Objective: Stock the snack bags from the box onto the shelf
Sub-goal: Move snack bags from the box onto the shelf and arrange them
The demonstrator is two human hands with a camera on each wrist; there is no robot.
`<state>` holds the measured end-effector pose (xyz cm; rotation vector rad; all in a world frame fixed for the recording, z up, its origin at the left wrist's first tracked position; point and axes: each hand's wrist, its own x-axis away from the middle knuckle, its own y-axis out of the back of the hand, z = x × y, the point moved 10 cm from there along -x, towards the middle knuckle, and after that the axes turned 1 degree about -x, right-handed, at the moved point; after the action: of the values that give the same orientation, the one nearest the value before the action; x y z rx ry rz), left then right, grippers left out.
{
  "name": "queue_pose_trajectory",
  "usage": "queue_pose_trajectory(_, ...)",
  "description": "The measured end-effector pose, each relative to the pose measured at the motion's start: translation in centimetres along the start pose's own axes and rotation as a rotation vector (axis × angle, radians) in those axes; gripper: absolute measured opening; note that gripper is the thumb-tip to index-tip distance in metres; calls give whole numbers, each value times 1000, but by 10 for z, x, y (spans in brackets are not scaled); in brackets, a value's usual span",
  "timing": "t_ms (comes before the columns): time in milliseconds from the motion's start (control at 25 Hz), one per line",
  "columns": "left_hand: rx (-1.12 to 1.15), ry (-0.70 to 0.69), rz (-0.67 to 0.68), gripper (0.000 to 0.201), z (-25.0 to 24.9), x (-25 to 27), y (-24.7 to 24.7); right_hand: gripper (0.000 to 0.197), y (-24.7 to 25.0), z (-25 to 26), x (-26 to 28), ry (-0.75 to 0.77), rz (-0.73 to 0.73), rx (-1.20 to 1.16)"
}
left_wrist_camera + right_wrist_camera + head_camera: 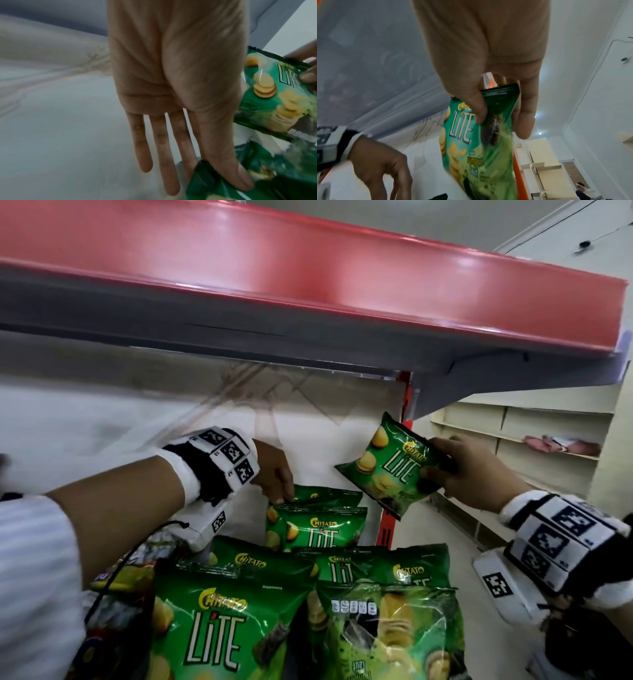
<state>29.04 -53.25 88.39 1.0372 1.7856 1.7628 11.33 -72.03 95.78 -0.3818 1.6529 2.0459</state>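
My right hand (436,463) grips a small green Chitato Lite snack bag (383,470) by its right edge and holds it tilted in the air above the white shelf (102,433). The right wrist view shows the thumb and fingers of that hand (501,121) pinching the bag (471,155). My left hand (284,498) reaches down to a matching bag (315,532) standing at the back of the shelf. In the left wrist view that hand (205,175) has straight fingers, with the thumb and index finger pinching the standing bag's top corner (214,189).
Larger green Chitato Lite bags (219,621) fill the foreground, with other snack packs (113,594) at the lower left. A red-edged shelf (308,278) overhangs closely. An orange upright (406,402) bounds the shelf on the right. Cream shelves (548,433) stand beyond it.
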Motion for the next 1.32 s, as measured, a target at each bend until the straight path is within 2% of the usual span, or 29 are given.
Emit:
queue_pose_trajectory(120,47,-33,23,33,1,-9,-7,35,-3,-5,-3,-22,67,-17)
queue_pose_trajectory(240,47,-40,-75,33,9,-5,5,29,-9,-8,-9,-36,104,-3)
queue_pose_trajectory(320,28,-5,-112,31,22,1,14,29,-14,-10,-13,-41,130,2)
queue_pose_trajectory(520,-124,191,-141,31,62,13,18,26,-30,-10,-18,-61,197,33)
queue_pose_trajectory(760,2,207,-77,37,82,24,2,23,-39,-18,-20,-152,214,-192)
queue_pose_trajectory(800,14,201,-123,36,79,26,9,23,-38,-20,-20,-151,203,-207)
queue_pose_trajectory(880,27,157,-297,29,62,30,30,21,-38,-21,-21,-148,190,-229)
queue_pose_trajectory(920,59,127,-340,34,49,31,34,21,-38,-22,-21,-149,187,-245)
queue_pose_trajectory(960,96,100,-317,41,34,30,30,20,-38,-23,-21,-151,186,-261)
queue_pose_trajectory(1040,125,70,-147,50,6,25,5,20,-37,-25,-22,-145,177,-265)
queue_pose_trajectory(1120,90,55,-42,50,-11,18,-15,21,-34,-26,-22,-131,159,-230)
queue_pose_trajectory(1240,206,33,-60,28,-15,15,-16,21,-29,-26,-21,-104,139,-152)
queue_pose_trajectory(1320,333,43,-85,21,-7,22,-9,23,-26,-26,-22,-97,129,-97)
